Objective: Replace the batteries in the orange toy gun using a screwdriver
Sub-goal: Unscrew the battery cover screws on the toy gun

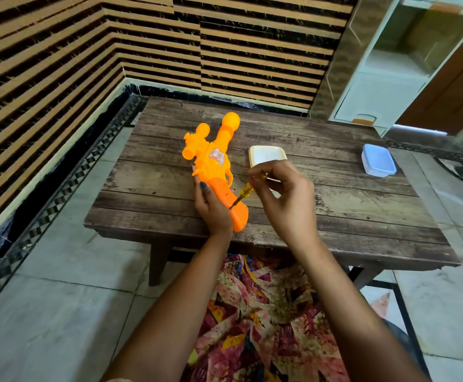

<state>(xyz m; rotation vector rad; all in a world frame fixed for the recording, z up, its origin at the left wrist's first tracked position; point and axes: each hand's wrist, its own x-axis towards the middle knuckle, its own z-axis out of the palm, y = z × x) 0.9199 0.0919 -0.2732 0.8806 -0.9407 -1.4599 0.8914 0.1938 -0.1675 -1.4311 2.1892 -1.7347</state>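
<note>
The orange toy gun [214, 158] lies on the wooden table [335, 210], barrel pointing away from me and grip toward me. My left hand [211, 208] is wrapped around the left side of its grip. A small screwdriver [242, 192] with a clear yellow handle is pinched in the fingers of my right hand [282, 197]. Its tip rests on a screw in the grip, just right of my left thumb. The end of the handle pokes out above my right fingers.
A shallow cream tray [266, 154] sits right behind my right hand. A blue lidded plastic box [378, 159] stands near the table's right edge. Striped walls close in behind and to the left; a patterned cloth covers my lap.
</note>
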